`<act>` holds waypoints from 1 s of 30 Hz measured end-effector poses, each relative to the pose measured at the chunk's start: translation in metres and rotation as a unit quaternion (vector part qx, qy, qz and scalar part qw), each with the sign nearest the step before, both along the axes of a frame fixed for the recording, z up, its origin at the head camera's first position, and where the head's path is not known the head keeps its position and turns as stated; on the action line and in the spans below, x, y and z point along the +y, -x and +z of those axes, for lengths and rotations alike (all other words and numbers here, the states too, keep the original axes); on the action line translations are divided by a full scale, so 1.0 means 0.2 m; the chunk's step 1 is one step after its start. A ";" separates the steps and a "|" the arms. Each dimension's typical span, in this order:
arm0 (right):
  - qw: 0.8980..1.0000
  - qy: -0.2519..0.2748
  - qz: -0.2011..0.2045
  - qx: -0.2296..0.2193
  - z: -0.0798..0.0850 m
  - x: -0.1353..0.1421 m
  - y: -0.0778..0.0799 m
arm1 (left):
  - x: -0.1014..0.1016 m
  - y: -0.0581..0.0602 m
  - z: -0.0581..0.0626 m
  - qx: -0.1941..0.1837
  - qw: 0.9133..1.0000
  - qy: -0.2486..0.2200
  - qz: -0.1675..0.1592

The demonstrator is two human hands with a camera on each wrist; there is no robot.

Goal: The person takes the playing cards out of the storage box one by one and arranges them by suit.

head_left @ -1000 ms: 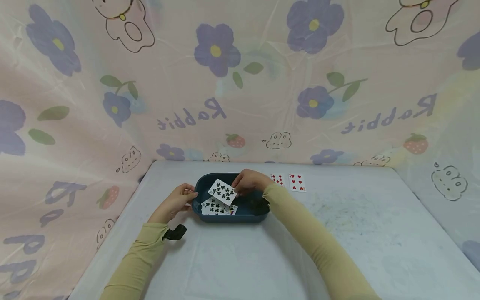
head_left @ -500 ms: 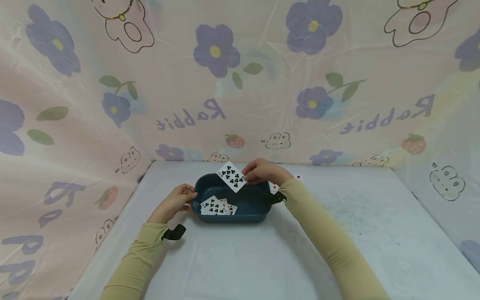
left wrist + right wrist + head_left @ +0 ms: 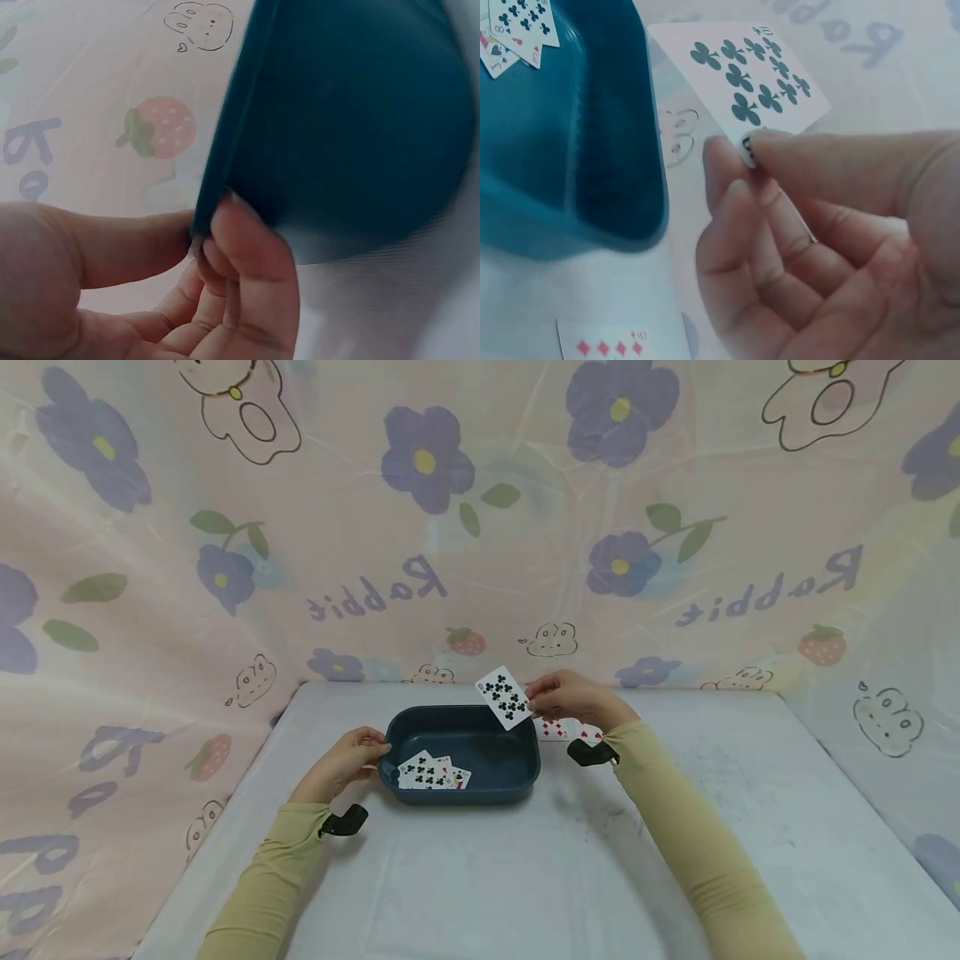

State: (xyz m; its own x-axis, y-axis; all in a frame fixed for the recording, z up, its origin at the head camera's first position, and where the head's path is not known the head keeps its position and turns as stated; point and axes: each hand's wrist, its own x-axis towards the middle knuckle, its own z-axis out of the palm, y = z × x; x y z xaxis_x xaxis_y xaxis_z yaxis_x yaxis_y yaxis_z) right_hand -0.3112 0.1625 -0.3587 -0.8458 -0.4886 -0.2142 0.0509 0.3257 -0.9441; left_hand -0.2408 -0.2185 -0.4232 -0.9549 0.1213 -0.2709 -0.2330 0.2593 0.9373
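My right hand (image 3: pixel 572 697) pinches a ten of clubs playing card (image 3: pixel 503 697) by one corner, held up over the right back rim of a dark blue basin (image 3: pixel 495 795). In the right wrist view the card (image 3: pixel 742 71) tilts face-on, with thumb and fingertips on its corner. At the basin's left end my left hand (image 3: pixel 339 765) pinches the rim between thumb and fingers; the left wrist view shows this grip on the basin wall (image 3: pixel 337 135). Inside the basin, several overlapping cards (image 3: pixel 431 772) lie face up at the left, an eight of clubs (image 3: pixel 523 21) among them.
Behind and right of the basin, a ten of diamonds (image 3: pixel 555 729) and a card with red hearts (image 3: pixel 588 733) lie on the white table (image 3: pixel 465 885), partly hidden by the right hand and wrist camera (image 3: pixel 591 752). A patterned cloth (image 3: pixel 480 552) hangs behind the table.
My right hand has lifted the ten of clubs up out of the basin and carried it right, towards the basin's back right corner. My left hand stays on the rim.
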 end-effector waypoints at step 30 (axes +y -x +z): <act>0.989 0.078 -0.121 -0.017 -0.11 0.69 -0.19 | -0.09 0.07 0.03 -0.054 0.998 -0.039 -0.001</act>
